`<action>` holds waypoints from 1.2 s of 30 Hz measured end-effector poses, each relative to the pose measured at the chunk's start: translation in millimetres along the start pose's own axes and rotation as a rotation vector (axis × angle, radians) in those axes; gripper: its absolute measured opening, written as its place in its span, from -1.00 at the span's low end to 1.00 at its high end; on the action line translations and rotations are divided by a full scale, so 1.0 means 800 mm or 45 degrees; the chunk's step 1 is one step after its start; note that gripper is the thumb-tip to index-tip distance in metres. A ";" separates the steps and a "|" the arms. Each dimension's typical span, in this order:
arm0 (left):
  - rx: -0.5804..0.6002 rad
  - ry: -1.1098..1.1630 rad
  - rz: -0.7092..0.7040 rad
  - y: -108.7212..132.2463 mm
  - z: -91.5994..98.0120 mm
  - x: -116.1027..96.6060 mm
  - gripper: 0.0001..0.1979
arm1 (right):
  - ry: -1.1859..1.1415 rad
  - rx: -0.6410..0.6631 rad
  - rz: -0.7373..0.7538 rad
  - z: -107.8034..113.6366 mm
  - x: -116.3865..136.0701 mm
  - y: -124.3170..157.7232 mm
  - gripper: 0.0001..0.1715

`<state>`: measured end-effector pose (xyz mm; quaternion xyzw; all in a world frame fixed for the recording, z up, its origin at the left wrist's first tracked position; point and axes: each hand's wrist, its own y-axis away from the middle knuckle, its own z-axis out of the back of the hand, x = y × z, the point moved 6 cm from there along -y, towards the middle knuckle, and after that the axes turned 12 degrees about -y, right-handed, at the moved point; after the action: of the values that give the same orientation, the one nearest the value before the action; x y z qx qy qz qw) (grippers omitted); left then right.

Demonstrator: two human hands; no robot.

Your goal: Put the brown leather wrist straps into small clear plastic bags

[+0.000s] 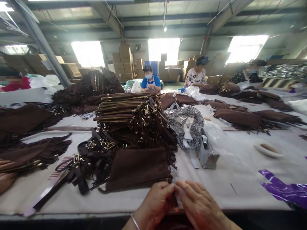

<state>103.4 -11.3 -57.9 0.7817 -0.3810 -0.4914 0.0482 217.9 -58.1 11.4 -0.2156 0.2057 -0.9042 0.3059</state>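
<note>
My left hand (pixel 155 202), with a bangle at the wrist, is closed in a pinch at the near right corner of a brown fringed bag (pixel 139 167). What its fingertips grip is mostly hidden. Facing it, my right hand (pixel 201 203) has its fingers pressed together against a small clear plastic piece (pixel 178 195) between the two hands. The bag lies flat, with fringe along its right side. Behind it rises a stack of brown zippered bags (pixel 120 110) with gold clasps. Loose dark straps (pixel 82 169) with gold buckles lie on the left.
Right of the stack are a grey tape dispenser (pixel 208 156) and a bunched black-and-white cloth (pixel 185 121). Farther right lie a white roll (pixel 268 149) and purple plastic (pixel 285 190). Another person's hand (pixel 6 175) holds a bag at the left edge. Several co-workers sit across the table.
</note>
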 end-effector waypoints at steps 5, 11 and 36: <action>-0.024 -0.024 -0.017 -0.001 -0.001 0.000 -0.73 | -0.672 0.068 -0.904 0.009 -0.055 0.008 -0.63; -0.030 -0.086 0.016 0.003 -0.005 -0.001 -0.70 | -0.887 0.096 -1.092 -0.022 -0.065 -0.016 -0.63; -0.323 -0.335 -0.247 -0.007 0.021 -0.039 -0.65 | -1.001 0.054 -1.182 -0.024 -0.048 0.012 -0.70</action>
<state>85.5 17.7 -46.1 0.7316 -0.2419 -0.6356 0.0483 239.9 -35.8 -19.2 -0.5944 -0.0562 -0.7998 -0.0630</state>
